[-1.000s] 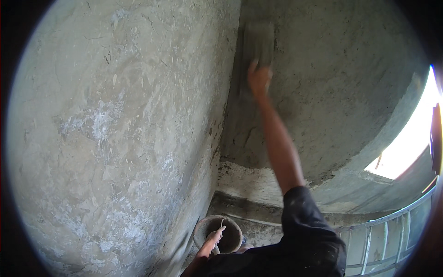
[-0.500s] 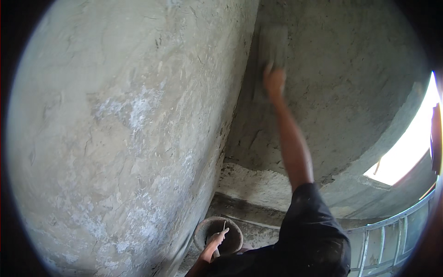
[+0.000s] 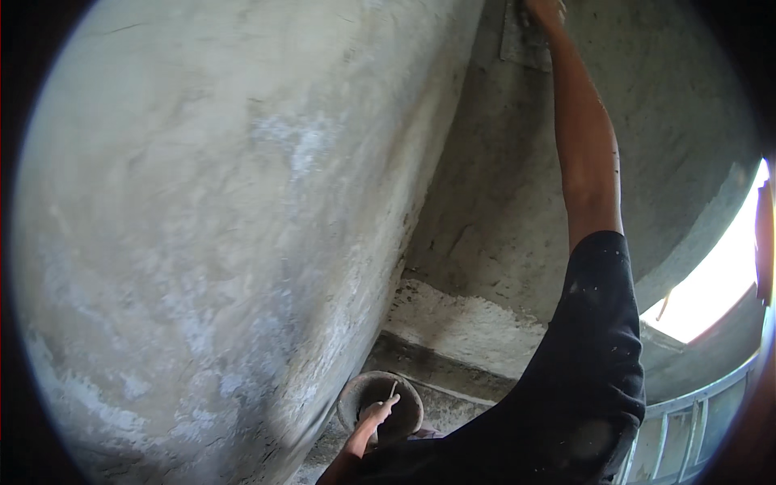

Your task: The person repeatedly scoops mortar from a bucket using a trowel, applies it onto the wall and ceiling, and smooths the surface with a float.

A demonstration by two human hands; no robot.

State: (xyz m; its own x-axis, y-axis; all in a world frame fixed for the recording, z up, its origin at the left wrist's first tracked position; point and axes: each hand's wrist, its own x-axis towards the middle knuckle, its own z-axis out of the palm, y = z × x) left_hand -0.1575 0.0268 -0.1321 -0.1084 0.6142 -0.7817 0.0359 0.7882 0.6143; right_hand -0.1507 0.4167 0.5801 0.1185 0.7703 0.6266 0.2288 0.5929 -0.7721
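Observation:
High up on the shaded wall (image 3: 517, 186), my right hand (image 3: 548, 11) grips a plastering trowel (image 3: 525, 50), its flat grey rectangular blade lying against the plaster. The picture's top edge cuts off part of the hand and tool. Low down, my left hand (image 3: 377, 412) is closed round a thin, light-coloured stick-like handle (image 3: 394, 390); what it belongs to cannot be made out. Behind and below that hand shows a round, mortar-stained bucket (image 3: 413, 404), with its inside dark.
A pale, patchy wall (image 3: 202, 218) fills the left side and meets the shaded wall in a corner. Rough unplastered masonry (image 3: 461, 319) runs along the shaded wall's lower part. At right are a bright opening (image 3: 711, 283) and a metal ladder-like frame (image 3: 679, 428).
My right arm has stretched farther up, carrying the trowel up the wall beside the corner. The view has shifted a little. My left hand stays above the bucket with the handle.

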